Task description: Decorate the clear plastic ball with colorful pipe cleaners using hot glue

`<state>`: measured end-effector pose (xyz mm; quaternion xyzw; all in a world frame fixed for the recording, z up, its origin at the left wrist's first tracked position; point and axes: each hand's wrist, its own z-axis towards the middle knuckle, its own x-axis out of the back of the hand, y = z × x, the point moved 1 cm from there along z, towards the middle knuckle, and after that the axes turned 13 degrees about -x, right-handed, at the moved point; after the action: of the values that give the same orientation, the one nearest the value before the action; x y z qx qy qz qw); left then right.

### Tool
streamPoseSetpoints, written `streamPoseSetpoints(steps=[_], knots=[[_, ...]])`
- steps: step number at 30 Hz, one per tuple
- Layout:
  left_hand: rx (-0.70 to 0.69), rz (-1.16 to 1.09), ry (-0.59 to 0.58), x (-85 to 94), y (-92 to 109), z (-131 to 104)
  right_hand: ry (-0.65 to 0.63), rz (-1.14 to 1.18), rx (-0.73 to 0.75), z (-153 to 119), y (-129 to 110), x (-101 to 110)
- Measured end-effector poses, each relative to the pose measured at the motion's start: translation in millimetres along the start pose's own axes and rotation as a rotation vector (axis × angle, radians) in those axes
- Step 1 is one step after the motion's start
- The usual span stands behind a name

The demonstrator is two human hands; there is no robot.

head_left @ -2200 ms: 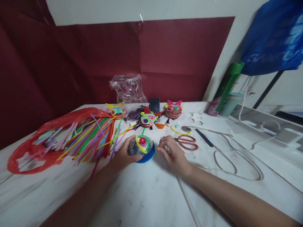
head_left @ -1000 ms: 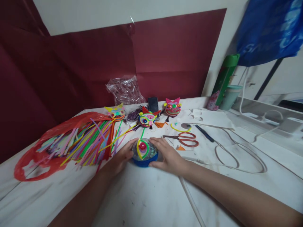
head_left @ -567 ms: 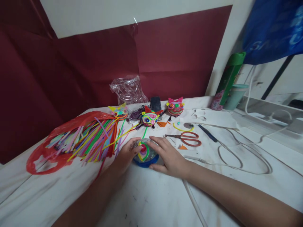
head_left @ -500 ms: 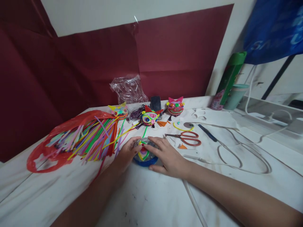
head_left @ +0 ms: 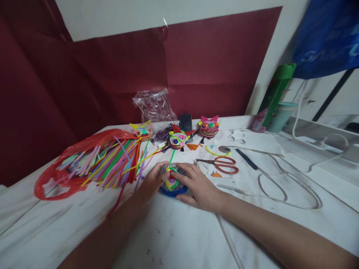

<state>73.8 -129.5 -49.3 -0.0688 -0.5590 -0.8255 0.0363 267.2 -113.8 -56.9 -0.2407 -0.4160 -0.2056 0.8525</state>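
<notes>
A round grey and blue piece (head_left: 172, 189) sits on the marble table, with yellow, green, white and red strips on its top. My left hand (head_left: 153, 181) is curved round its left side, thumb on the strips. My right hand (head_left: 198, 186) grips it from the right, its fingers over the top and the thumb low at the front edge. Behind it stand three colourful animal heads: one with red ears (head_left: 178, 139), one with pink ears (head_left: 209, 127) and one with yellow ears (head_left: 142, 131).
Left lies a red plastic bag (head_left: 46, 178) with many coloured strips (head_left: 112, 164). To the right are orange-handled scissors (head_left: 224, 164), a blue-handled tool (head_left: 246, 158) and a looping cable (head_left: 314, 206). A phone (head_left: 185, 122) and clear wrapping (head_left: 155, 105) are at the back.
The view has shifted slightly, so the scene sits a little further right. My left thumb has moved slightly on the strips; both hands still hold the round piece.
</notes>
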Motion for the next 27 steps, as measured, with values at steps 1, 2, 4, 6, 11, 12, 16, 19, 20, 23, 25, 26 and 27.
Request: streamPoseSetpoints(steps=[1, 2, 4, 6, 11, 12, 16, 19, 20, 23, 25, 26, 27], knots=[[0.001, 0.014, 0.01, -0.4, 0, 0, 0.001, 0.002, 0.002, 0, 0, 0], [0.002, 0.029, 0.017, -0.7, -1, 1, 0.004, 0.004, 0.006, 0, 0, 0], [0.01, 0.036, 0.022, -1.0, -2, 1, 0.013, 0.01, 0.016, -1, 0, 0], [0.03, -0.005, 0.012, -1.0, -3, 1, 0.031, 0.032, 0.027, -1, 1, 0], [0.008, -0.044, -0.006, 1.0, -5, 0, 0.08, 0.126, 0.034, -1, 4, -1], [-0.01, -0.022, -0.016, 1.5, -5, 0, 0.088, 0.141, 0.032, -1, 4, -1], [-0.065, 0.076, -0.041, 3.0, -8, 2, 0.098, 0.153, 0.013, -2, 4, -2], [-0.072, 0.11, -0.066, 1.8, -13, 2, 0.091, 0.133, 0.012, -1, 4, -2], [-0.084, 0.139, -0.064, 1.0, -14, 1, 0.091, 0.128, 0.015, -1, 4, -1], [-0.23, 0.324, 0.05, -1.4, -13, -3, 0.095, 0.114, 0.021, 0, 5, 0], [-0.461, 0.527, 0.151, -2.6, -6, -8, 0.09, 0.11, 0.018, 0, 5, 0], [-0.604, 0.633, 0.171, -3.4, -1, -11, 0.087, 0.11, 0.016, 0, 5, 0], [-0.743, 0.728, 0.158, -4.5, 4, -14, 0.082, 0.11, 0.014, 0, 5, 0]])
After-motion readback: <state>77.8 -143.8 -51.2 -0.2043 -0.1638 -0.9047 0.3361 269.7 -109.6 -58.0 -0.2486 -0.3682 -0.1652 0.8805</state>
